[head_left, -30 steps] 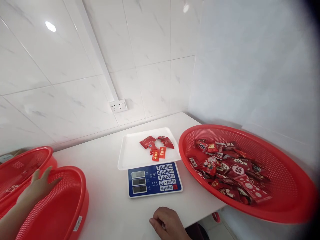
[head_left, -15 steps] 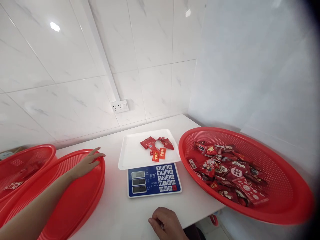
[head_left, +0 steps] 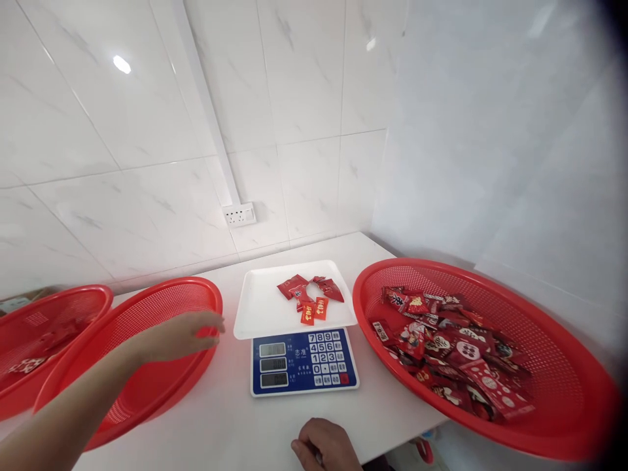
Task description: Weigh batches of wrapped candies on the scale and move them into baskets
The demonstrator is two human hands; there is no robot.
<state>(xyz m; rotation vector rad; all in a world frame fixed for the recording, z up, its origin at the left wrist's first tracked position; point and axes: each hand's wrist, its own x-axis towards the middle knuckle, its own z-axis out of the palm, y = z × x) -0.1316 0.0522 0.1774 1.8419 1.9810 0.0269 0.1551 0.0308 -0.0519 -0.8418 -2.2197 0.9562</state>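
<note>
On the left part of the white table (head_left: 226,418), beside the scale (head_left: 304,363), stands the near red basket (head_left: 152,386). The left hand (head_left: 181,337) extends across its right rim, palm side down, fingers slightly bent and reaching just past the edge. Whether the fingers clamp the rim or only rest over it cannot be told; the underside of the hand is hidden. The left forearm covers part of the basket's interior.

The right hand (head_left: 331,448) is at the table's front edge, fingers curled in to form a loose fist, with the thumb alongside. The inside of the fist is concealed, and the bottom of the view cuts off the wrist.

Behind the scale's keypad is the white tray (head_left: 260,301), bearing red packets (head_left: 299,294), including two small orange-red ones (head_left: 320,307). The scale's display digits are too faint to read reliably.

To the right, the large basket (head_left: 569,366) holds a pile of wrapped packets (head_left: 466,350); dark vignetting obscures its right end. At far left, the second basket (head_left: 69,314) is cut off by the frame, its contents blurred.
</note>
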